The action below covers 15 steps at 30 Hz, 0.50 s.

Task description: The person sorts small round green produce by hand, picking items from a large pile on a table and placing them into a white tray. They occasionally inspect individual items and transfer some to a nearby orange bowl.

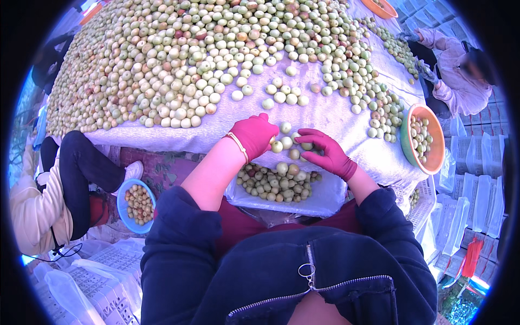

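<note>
Closest to the body, below the near edge of the surface (374, 157), a container (331, 190) lined with white sheeting holds a heap of round fruit (279, 187). Above it, the left hand (253, 136) is curled at that near edge; I cannot tell whether its fingers close on anything. The right hand (327, 154) has its thumb and fingers apart, arched toward the loose fruits (277, 146), which lie between the two hands. Low, cupped hands would seem to suit these best: soft fingertips on the sides, a slow roll to show the skin all round, and a short, gentle drop wherever one goes over the edge, to spare bruises. Palms kept close together should check sideways rolling. Farther in, a small cluster (284, 97) lies apart from the great pile (162, 70); drawing from the pile's fringe looks safer than digging into it, which could start a slide.

The gloves (331, 158) are thin, crimson and close-fitting. The sheeting looks smooth and slightly creased, while the surface's covering (319, 116) is pale, soft and textured, drooping over the near edge. The fruits are nearly spherical, smooth and pale green, some blushed reddish brown. Left of the container sits a round blue basin (122, 200); an orange bowl (435, 132) tilts by the surface's right edge, both holding similar fruit.
</note>
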Tool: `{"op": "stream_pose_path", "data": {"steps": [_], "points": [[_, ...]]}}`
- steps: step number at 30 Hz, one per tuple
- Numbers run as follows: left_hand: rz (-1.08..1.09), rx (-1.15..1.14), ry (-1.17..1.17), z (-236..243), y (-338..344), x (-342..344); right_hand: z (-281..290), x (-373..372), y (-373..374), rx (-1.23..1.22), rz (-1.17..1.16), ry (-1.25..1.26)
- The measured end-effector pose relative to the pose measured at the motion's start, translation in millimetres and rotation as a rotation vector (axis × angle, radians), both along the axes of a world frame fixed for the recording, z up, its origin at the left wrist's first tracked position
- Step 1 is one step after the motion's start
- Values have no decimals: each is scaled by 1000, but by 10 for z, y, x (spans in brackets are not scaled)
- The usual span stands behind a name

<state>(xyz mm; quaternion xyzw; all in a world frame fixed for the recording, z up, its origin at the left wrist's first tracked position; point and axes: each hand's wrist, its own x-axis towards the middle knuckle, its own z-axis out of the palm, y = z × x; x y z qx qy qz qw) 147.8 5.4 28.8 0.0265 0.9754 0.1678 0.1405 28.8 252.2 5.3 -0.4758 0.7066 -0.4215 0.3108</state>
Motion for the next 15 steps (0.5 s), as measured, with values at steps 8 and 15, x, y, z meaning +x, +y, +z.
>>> {"op": "stream_pose_path", "data": {"steps": [8, 15], "points": [[-72, 121, -57, 66, 69, -3, 323, -526, -747, -75, -50, -72], [-98, 295, -71, 33, 131, 33, 13, -591, -2548, -98, 161, 508]]}}
